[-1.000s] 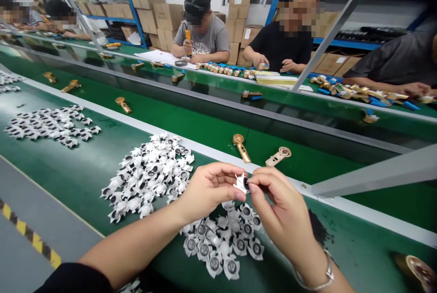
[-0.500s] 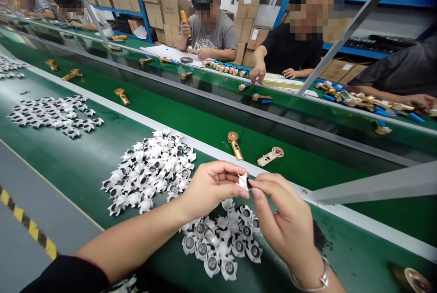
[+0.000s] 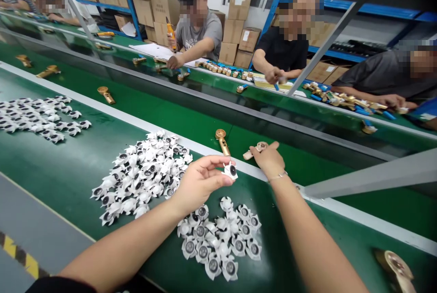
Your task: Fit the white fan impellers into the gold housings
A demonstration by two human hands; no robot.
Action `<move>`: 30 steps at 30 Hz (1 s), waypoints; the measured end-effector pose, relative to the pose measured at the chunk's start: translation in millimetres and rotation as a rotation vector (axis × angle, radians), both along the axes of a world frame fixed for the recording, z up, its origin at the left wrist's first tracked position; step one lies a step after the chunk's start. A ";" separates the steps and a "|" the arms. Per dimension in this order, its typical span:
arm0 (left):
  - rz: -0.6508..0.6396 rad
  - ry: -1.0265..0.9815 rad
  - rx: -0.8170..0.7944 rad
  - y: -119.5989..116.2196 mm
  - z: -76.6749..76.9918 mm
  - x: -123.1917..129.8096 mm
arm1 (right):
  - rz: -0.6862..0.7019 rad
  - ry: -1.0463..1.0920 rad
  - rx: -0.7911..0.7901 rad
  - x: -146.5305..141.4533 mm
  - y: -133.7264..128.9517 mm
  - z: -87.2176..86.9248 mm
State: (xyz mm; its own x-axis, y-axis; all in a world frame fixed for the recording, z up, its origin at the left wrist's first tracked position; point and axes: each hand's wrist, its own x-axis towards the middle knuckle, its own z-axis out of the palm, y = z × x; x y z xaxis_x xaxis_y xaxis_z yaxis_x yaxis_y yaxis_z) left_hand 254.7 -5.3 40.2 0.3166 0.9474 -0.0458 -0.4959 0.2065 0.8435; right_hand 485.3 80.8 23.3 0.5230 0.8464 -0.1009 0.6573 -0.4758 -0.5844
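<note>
Left hand (image 3: 201, 179): pinched shut on a little fan (image 3: 230, 171)
Right hand (image 3: 270, 161): fingers apart, at a gold handle (image 3: 251, 152)

The bladed piece (image 3: 230, 171) in the left hand (image 3: 218, 175) looked like smooth white plastic, faintly glossy. The bench (image 3: 61, 163) had a smooth green surface with a soft sheen, and a smooth pale strip (image 3: 375, 224) ran along its far edge. Near its right edge, a gold casing (image 3: 398, 268) showed a metallic gloss. The bracelet (image 3: 278, 176) was shiny metal; the cartons (image 3: 165, 11) were matt cardboard.
</note>
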 end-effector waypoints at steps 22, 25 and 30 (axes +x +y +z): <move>0.187 0.150 0.281 -8.5 -10.0 0.6 | 0.529 0.498 0.115 -55.9 -148.5 26.3; 0.217 0.229 0.329 -8.6 -9.6 -1.6 | 0.569 0.334 0.144 -59.5 -149.0 29.7; 0.208 0.229 0.256 -8.8 -6.0 -1.4 | 0.668 0.087 0.255 -62.1 -147.8 30.0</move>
State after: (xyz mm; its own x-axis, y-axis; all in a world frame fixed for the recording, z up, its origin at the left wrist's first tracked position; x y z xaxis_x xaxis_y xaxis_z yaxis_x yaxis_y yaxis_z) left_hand 253.3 -14.2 34.2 0.1257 0.9802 0.1530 -0.2982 -0.1098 0.9482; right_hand 423.2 -67.0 53.2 -0.1161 0.9854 0.1248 0.7059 0.1703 -0.6875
